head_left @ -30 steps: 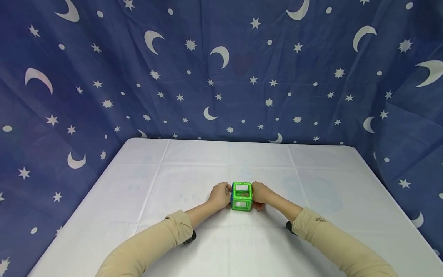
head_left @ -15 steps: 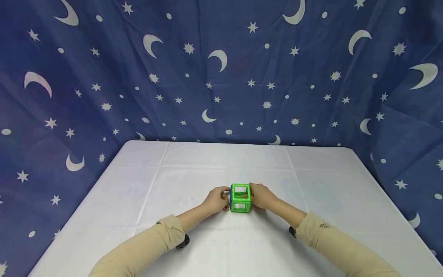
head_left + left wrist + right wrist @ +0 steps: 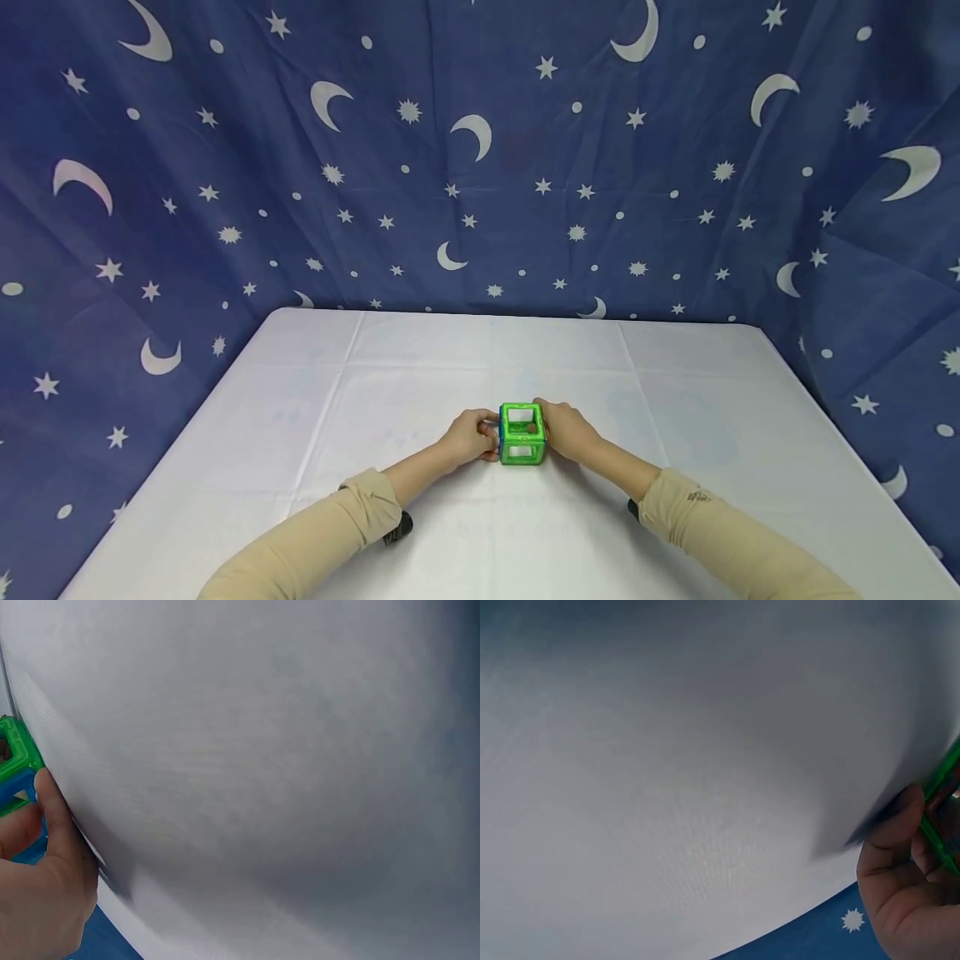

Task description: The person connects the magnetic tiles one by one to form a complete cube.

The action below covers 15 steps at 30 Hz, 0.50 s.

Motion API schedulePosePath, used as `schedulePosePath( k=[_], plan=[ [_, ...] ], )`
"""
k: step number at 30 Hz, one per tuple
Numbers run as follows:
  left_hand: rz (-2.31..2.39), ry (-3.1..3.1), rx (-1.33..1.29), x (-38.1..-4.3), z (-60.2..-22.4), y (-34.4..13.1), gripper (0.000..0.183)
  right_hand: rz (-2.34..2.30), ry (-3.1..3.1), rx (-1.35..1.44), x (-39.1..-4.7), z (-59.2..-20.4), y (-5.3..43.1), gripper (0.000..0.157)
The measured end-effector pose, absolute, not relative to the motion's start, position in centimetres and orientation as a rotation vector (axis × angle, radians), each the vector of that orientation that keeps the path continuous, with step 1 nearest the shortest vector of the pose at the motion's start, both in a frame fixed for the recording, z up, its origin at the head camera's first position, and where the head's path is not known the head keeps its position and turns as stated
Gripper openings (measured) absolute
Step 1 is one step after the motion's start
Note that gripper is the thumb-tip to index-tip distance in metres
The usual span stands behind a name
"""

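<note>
A small cube of magnetic tiles (image 3: 522, 438), green on its top and front with open windows, stands on the white table. Its left side is a blue tile (image 3: 24, 783), visible in the left wrist view. My left hand (image 3: 467, 437) holds that side, with the index finger along the blue tile and the thumb bent against it. Around the right side, my right hand (image 3: 572, 432) grips the cube, its fingers partly hidden behind it. In the right wrist view, bent fingers (image 3: 896, 825) meet a green edge and a dark reddish tile.
A white cloth with faint creases covers the table (image 3: 420, 367). Behind and beside it hangs a dark blue curtain (image 3: 517, 150) with moons and stars. Beige sleeves (image 3: 330, 525) cover both forearms, with a black strap showing below each cuff.
My left hand drew slightly left and its fingers shifted on the blue side. The right hand's fingers slid from beneath toward the back of the cube. The cube's place is nearly the same.
</note>
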State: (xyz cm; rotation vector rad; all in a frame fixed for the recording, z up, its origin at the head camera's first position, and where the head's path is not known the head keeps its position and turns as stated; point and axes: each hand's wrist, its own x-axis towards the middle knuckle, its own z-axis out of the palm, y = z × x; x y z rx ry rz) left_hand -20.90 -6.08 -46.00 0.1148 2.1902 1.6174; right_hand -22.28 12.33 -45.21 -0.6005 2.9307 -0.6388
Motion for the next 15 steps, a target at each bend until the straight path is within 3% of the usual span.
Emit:
schedulePosePath(
  k=[15],
  plan=[
    [1.660, 2.202, 0.093, -20.51, -45.54, -5.60, 0.051, -0.697, 2.825, -0.537, -22.39, -44.63, 12.90, 0.015]
  ],
)
